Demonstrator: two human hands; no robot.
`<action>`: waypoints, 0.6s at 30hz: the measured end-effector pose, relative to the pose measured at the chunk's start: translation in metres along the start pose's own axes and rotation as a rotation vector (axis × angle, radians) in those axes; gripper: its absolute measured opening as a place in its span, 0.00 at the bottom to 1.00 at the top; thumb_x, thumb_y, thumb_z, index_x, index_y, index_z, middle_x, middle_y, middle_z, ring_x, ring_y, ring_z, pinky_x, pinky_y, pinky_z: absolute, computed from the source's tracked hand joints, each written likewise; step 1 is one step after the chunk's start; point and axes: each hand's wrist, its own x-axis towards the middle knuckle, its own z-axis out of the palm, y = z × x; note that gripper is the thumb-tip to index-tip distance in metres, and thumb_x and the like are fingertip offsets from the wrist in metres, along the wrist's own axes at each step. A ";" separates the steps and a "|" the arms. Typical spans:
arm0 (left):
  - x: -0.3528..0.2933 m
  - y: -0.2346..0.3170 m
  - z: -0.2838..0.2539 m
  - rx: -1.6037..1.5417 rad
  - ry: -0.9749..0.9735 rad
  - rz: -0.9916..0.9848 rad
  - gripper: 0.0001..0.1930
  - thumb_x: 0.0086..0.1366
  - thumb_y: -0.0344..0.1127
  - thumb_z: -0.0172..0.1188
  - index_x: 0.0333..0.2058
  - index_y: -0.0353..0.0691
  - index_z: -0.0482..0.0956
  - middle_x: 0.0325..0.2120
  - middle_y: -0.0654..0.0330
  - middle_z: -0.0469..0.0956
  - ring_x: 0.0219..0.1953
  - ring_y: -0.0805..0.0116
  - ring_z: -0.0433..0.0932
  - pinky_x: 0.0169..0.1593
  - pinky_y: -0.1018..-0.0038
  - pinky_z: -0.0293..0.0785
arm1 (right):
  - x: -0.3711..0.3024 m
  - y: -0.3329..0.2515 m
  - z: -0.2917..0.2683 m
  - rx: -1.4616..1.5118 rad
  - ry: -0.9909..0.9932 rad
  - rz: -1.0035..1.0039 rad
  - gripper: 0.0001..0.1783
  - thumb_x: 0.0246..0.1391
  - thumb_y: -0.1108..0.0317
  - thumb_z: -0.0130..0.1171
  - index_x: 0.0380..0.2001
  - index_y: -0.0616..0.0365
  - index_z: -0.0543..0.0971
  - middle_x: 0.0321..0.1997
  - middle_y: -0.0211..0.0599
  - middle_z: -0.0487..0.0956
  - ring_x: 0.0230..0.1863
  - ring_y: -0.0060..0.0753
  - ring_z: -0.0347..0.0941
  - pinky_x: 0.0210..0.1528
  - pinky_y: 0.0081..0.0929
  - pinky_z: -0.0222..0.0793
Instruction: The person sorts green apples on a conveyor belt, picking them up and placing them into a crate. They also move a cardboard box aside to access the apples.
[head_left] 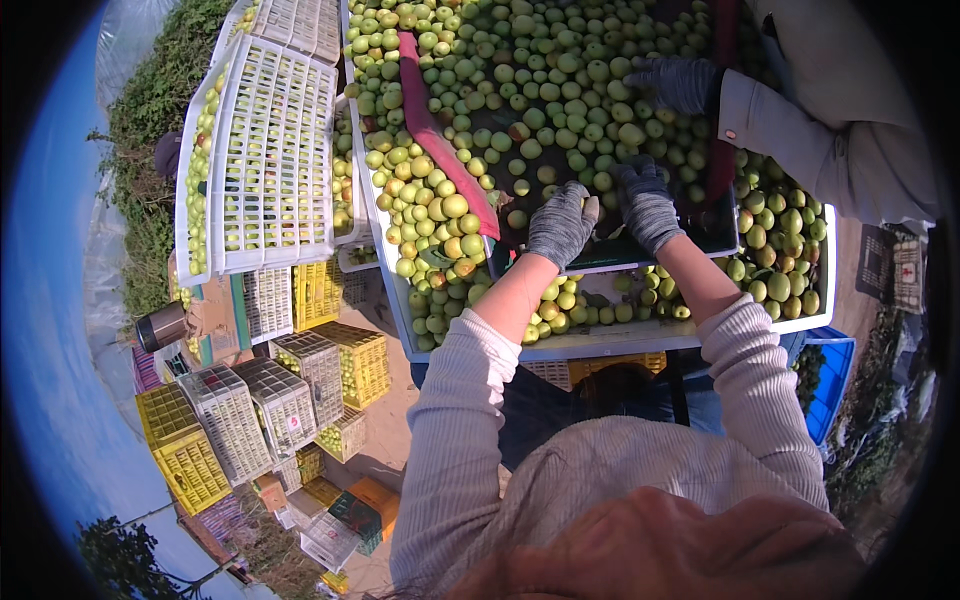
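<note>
Small round green fruits that look like jujubes (555, 128) cover a dark sorting surface (540, 172), some with brown blush. My left hand (562, 228), in a grey knit glove, is over the near edge of this surface, its fingers bent and apart, with no fruit visible in it. Beside it, my right hand (648, 208), gloved alike, reaches fingers forward onto the fruits; its fingertips are partly hidden. Farther right, another person's gloved hand (680, 84) rests among the fruits.
A red padded strip (440, 135) divides off fruits at the left. A white trough rim (600, 340) runs along the near side. White crates (275, 150) of fruit stand left; yellow crates (180, 450) and grey ones sit on the ground. A blue bin (832, 385) is at the right.
</note>
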 end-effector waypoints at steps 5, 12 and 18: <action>-0.016 -0.001 -0.005 0.088 -0.189 0.009 0.17 0.73 0.45 0.49 0.43 0.36 0.77 0.36 0.44 0.82 0.44 0.44 0.80 0.50 0.52 0.75 | -0.003 -0.007 -0.008 0.033 0.102 -0.135 0.30 0.48 0.66 0.63 0.58 0.46 0.76 0.65 0.45 0.71 0.63 0.55 0.68 0.65 0.51 0.65; -0.038 0.026 -0.007 0.200 -0.597 0.108 0.41 0.66 0.68 0.52 0.61 0.34 0.71 0.60 0.41 0.69 0.64 0.46 0.68 0.67 0.59 0.64 | -0.015 -0.016 -0.028 -0.188 -0.156 -0.281 0.38 0.51 0.58 0.65 0.68 0.40 0.69 0.76 0.37 0.61 0.76 0.61 0.49 0.74 0.56 0.51; -0.023 0.031 -0.003 0.333 -0.791 0.017 0.45 0.63 0.70 0.53 0.60 0.31 0.71 0.61 0.40 0.70 0.62 0.46 0.72 0.64 0.56 0.69 | -0.026 -0.013 -0.032 0.021 -0.276 -0.131 0.29 0.55 0.60 0.61 0.61 0.46 0.76 0.73 0.40 0.64 0.68 0.52 0.64 0.68 0.45 0.64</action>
